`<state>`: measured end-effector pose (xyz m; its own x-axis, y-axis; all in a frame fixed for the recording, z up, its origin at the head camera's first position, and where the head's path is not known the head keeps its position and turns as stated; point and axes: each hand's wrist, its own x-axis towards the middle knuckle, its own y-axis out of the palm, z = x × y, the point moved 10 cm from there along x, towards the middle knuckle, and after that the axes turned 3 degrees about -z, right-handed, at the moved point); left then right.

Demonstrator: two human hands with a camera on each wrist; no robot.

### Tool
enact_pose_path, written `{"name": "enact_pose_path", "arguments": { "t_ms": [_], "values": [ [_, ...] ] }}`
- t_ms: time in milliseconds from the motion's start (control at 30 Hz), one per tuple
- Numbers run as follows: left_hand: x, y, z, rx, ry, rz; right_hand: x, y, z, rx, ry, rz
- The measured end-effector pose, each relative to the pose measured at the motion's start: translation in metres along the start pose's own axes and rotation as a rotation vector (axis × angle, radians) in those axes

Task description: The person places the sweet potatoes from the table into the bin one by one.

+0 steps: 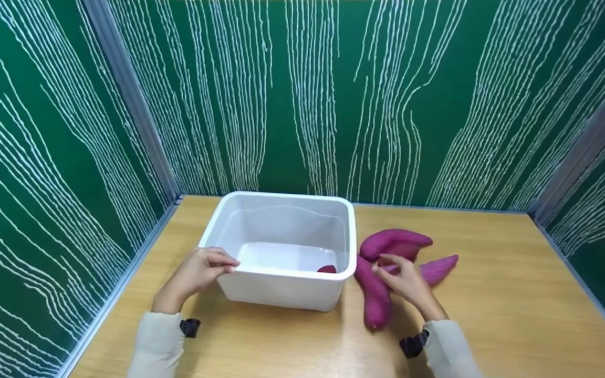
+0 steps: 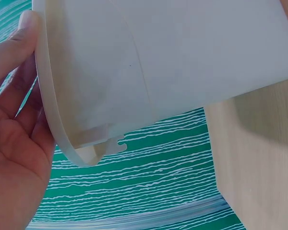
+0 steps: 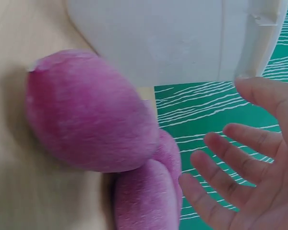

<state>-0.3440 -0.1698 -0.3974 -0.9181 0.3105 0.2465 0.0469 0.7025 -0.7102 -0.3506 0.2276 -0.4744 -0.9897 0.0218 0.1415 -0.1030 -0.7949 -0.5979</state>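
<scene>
In the head view my left hand (image 1: 205, 270) is at the near left corner of a white plastic bin (image 1: 287, 287). Its thumb tip meets the rim in the left wrist view, and the bin's lip (image 2: 50, 96) hides the fingertips. My right hand (image 1: 403, 278) hovers over several purple sweet potatoes lying right of the bin. Its fingers are loosely spread in the right wrist view, with nothing between them. The nearest sweet potato (image 3: 91, 112) points toward the table front; another (image 1: 394, 240) curves behind it, and one (image 1: 440, 270) lies beyond the right hand.
Inside the bin, a dark red piece (image 1: 327, 269) shows at the near right corner, partly hidden by the front wall. The wooden table (image 1: 512, 294) is enclosed by green panels (image 1: 302, 105) with white wavy lines and grey metal posts (image 1: 134, 100).
</scene>
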Motion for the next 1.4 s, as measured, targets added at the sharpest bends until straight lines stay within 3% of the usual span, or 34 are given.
{"name": "enact_pose_path", "arguments": {
  "t_ms": [333,767,1067,1400],
  "values": [
    [-0.001,0.002,0.000,-0.008,0.000,0.001,-0.016,0.010,-0.025,-0.002,0.030,-0.019],
    [0.002,0.005,0.003,-0.025,-0.015,0.006,-0.026,0.024,-0.049,-0.030,0.114,0.041],
    [0.001,0.003,0.002,-0.012,-0.021,0.007,-0.033,0.036,-0.062,0.116,0.264,0.068],
    [-0.002,-0.001,0.002,0.002,-0.008,-0.007,-0.036,0.042,-0.063,0.179,0.290,0.032]
  ]
}}
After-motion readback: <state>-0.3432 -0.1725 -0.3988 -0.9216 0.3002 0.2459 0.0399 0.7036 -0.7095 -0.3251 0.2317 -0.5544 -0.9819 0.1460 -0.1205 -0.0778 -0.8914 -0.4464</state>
